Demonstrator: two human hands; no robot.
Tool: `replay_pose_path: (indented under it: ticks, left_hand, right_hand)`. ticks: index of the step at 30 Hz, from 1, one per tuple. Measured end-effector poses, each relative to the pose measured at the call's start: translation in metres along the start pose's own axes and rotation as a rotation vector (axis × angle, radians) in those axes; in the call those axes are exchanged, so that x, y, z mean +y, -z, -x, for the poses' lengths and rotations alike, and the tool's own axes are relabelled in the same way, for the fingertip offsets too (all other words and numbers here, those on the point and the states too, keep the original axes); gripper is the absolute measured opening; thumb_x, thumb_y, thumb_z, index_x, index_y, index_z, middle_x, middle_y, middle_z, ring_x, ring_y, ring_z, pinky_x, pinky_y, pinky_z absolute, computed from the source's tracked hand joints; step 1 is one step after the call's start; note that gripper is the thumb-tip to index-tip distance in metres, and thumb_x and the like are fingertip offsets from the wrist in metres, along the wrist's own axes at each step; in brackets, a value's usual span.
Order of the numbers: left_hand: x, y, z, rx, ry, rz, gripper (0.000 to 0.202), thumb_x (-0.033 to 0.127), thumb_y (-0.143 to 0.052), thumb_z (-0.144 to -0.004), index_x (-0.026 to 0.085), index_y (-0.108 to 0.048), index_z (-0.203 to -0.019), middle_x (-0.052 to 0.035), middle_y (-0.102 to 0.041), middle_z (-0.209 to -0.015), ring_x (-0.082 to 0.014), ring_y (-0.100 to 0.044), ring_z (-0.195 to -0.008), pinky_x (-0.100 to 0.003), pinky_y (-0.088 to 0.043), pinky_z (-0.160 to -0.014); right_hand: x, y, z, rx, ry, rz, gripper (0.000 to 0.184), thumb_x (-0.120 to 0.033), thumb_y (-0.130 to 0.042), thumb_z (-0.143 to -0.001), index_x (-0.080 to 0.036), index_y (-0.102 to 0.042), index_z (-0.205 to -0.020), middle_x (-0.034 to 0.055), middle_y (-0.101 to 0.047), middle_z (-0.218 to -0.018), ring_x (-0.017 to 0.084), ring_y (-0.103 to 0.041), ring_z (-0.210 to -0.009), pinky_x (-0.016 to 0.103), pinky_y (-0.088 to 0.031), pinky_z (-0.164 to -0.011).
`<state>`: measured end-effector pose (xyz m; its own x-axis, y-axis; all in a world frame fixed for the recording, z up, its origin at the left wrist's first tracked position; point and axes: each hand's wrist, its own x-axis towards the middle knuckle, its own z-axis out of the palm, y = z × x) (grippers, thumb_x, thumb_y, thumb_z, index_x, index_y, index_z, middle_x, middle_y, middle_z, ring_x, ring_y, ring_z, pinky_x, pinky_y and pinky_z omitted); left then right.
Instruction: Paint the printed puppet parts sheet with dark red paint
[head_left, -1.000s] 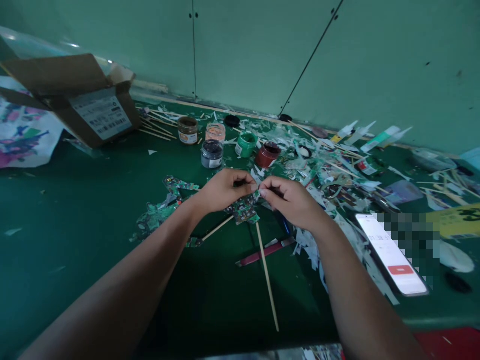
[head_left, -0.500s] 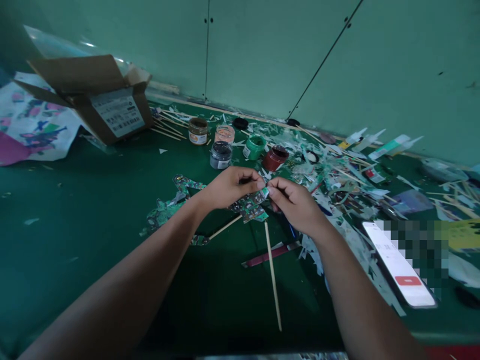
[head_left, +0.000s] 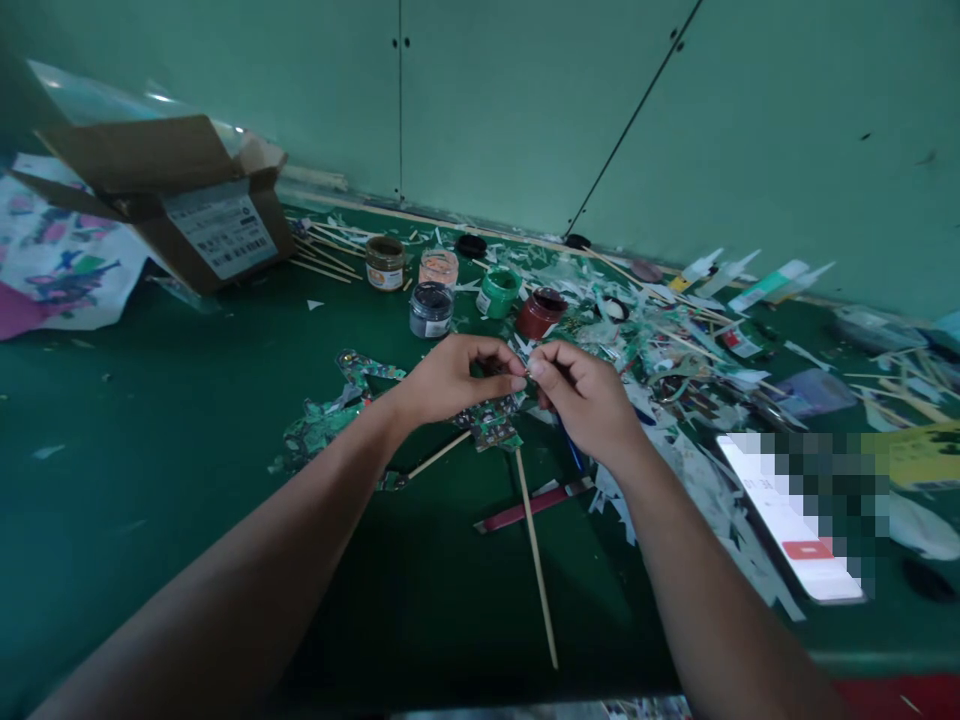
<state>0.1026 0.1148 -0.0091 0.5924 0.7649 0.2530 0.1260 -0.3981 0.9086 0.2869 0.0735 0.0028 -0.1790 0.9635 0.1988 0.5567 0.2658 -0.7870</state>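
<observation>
Both hands meet over the middle of the green table. The left hand and right hand each pinch the top edge of a small patterned paper cutout between thumb and forefinger, fingertips almost touching. The other fingers are curled in. The cutout is held just above the table, and its lower end joins a long wooden stick that runs toward the camera and looks to rest on the table.

Progress, judged from the layout: the piece is already cut out, coloured and on its stick. More patterned cutouts lie flat to the left, one with a shorter stick under it, so several pieces look finished to the same stage. The fingers are working only the top edge. Whether that is folding, peeling or pressing, cannot tell.

Around it:
- Five paint jars sit behind the hands: brown, orange, grey, green, red.
- A heap of paper scraps lies on the right.
- A phone with its screen lit is at the right edge.
- A red strip lies beside the long stick.
- A cardboard box is at the far left.
</observation>
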Motion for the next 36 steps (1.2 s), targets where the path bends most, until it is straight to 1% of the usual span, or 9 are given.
replay_pose_path:
  ticks: [7, 14, 20, 25, 27, 29, 31, 34, 36]
  left_hand:
    - [0.004, -0.009, 0.000, 0.152, -0.081, -0.032, 0.013, 0.029, -0.070, -0.078, 0.016, -0.070, -0.082, -0.0027, -0.070, -0.082, -0.0123, -0.063, -0.074, -0.023, -0.047, -0.067]
    - [0.012, -0.011, 0.000, 0.232, -0.072, -0.040, 0.019, 0.035, -0.070, -0.078, 0.015, -0.070, -0.079, -0.0038, -0.071, -0.080, -0.0138, -0.064, -0.074, -0.024, -0.048, -0.066]
    - [0.015, -0.011, -0.001, 0.218, -0.101, -0.008, 0.020, 0.035, -0.067, -0.082, 0.015, -0.068, -0.079, -0.0033, -0.068, -0.080, -0.0127, -0.060, -0.075, -0.024, -0.046, -0.069]
    - [0.014, -0.009, -0.001, 0.186, -0.073, 0.016, 0.019, 0.033, -0.060, -0.087, 0.016, -0.066, -0.081, -0.0007, -0.060, -0.069, -0.0103, -0.050, -0.062, -0.023, -0.041, -0.058]
    - [0.014, -0.009, -0.001, 0.185, -0.092, 0.003, 0.018, 0.030, -0.057, -0.089, 0.016, -0.065, -0.081, -0.0010, -0.060, -0.071, -0.0097, -0.049, -0.062, -0.023, -0.040, -0.058]
    - [0.014, -0.010, -0.001, 0.201, -0.130, -0.038, 0.017, 0.028, -0.056, -0.090, 0.016, -0.064, -0.082, -0.0021, -0.062, -0.076, -0.0099, -0.051, -0.066, -0.023, -0.041, -0.060]
    - [0.014, -0.010, -0.001, 0.242, -0.177, -0.111, 0.015, 0.028, -0.056, -0.090, 0.016, -0.063, -0.083, -0.0030, -0.063, -0.080, -0.0105, -0.054, -0.070, -0.023, -0.041, -0.062]
    - [0.014, -0.011, -0.001, 0.318, -0.262, -0.255, 0.012, 0.024, -0.058, -0.090, 0.015, -0.063, -0.084, -0.0036, -0.062, -0.082, -0.0111, -0.055, -0.073, -0.024, -0.041, -0.062]
    - [0.014, -0.011, 0.000, 0.335, -0.315, -0.352, 0.010, 0.021, -0.056, -0.091, 0.015, -0.062, -0.085, -0.0036, -0.062, -0.083, -0.0113, -0.055, -0.074, -0.025, -0.040, -0.063]
  right_hand:
    - [0.001, 0.000, -0.001, 0.074, 0.045, -0.043, 0.025, -0.045, -0.052, -0.090, -0.021, -0.058, -0.083, -0.0043, -0.046, -0.055, 0.011, -0.042, -0.048, 0.025, -0.033, -0.048]
    - [-0.003, 0.000, 0.001, 0.147, 0.131, -0.026, 0.019, -0.037, -0.053, -0.090, -0.021, -0.059, -0.081, -0.0050, -0.046, -0.054, 0.010, -0.042, -0.046, 0.024, -0.032, -0.045]
    - [-0.005, 0.002, 0.002, 0.184, 0.175, -0.042, 0.014, -0.033, -0.056, -0.089, -0.021, -0.061, -0.083, -0.0051, -0.048, -0.055, 0.009, -0.043, -0.045, 0.024, -0.034, -0.044]
    - [-0.006, 0.008, 0.002, 0.183, 0.181, -0.038, 0.016, -0.033, -0.056, -0.089, -0.020, -0.066, -0.092, -0.0049, -0.051, -0.055, 0.009, -0.045, -0.045, 0.023, -0.035, -0.043]
    - [-0.006, 0.009, 0.003, 0.187, 0.207, -0.005, 0.016, -0.032, -0.058, -0.089, -0.020, -0.068, -0.091, -0.0038, -0.055, -0.058, 0.009, -0.048, -0.047, 0.022, -0.035, -0.043]
    - [-0.007, 0.009, 0.004, 0.200, 0.237, 0.013, 0.014, -0.032, -0.060, -0.087, -0.020, -0.068, -0.089, -0.0017, -0.062, -0.067, 0.009, -0.053, -0.052, 0.022, -0.039, -0.046]
    - [-0.007, 0.007, 0.005, 0.219, 0.254, 0.021, 0.014, -0.032, -0.062, -0.086, -0.020, -0.068, -0.089, 0.0002, -0.066, -0.075, 0.011, -0.058, -0.058, 0.023, -0.042, -0.051]
    - [-0.007, 0.004, 0.005, 0.254, 0.261, 0.038, 0.014, -0.030, -0.061, -0.087, -0.020, -0.069, -0.088, 0.0013, -0.066, -0.078, 0.012, -0.061, -0.062, 0.025, -0.045, -0.055]
    - [-0.007, 0.003, 0.005, 0.274, 0.277, 0.047, 0.013, -0.029, -0.061, -0.087, -0.019, -0.070, -0.088, 0.0018, -0.067, -0.079, 0.013, -0.062, -0.064, 0.026, -0.046, -0.056]
